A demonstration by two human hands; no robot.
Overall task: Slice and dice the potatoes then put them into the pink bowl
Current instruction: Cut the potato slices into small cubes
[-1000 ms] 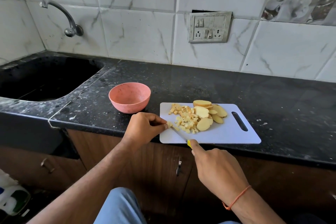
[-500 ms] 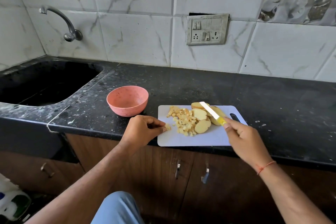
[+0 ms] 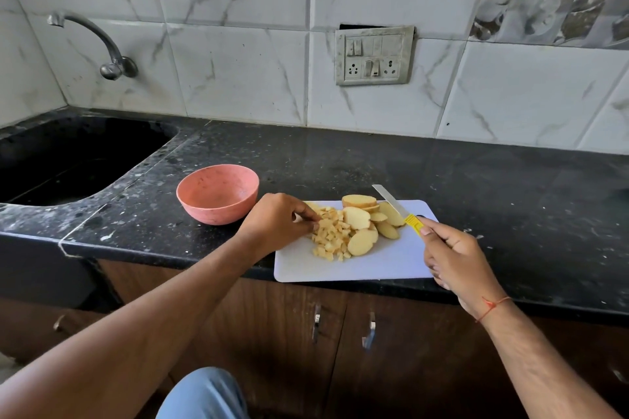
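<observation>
Your left hand [image 3: 277,224] fingers pinch diced potato [image 3: 332,236]; right hand [image 3: 454,257] grips knife [image 3: 396,206]; slices [image 3: 362,241] uncut; pink bowl [image 3: 218,194] empty.

One round pink plastic bowl [image 3: 218,193], one white rectangular plastic cutting board [image 3: 381,262], one yellow-handled steel knife [image 3: 394,206], two hands.

Marble-tiled wall [image 3: 238,71], black counter [image 3: 340,160], sink [image 3: 68,160]

White plastic cutting board [image 3: 374,265]: left corner under left hand [image 3: 277,224].
Yellow-handled knife [image 3: 396,207]: handle mostly inside right hand [image 3: 452,255].
Diced pale potato cubes [image 3: 332,236]: those beneath left fingers [image 3: 306,213] unseen.
Black sink [image 3: 68,160]: cut by left edge.
</observation>
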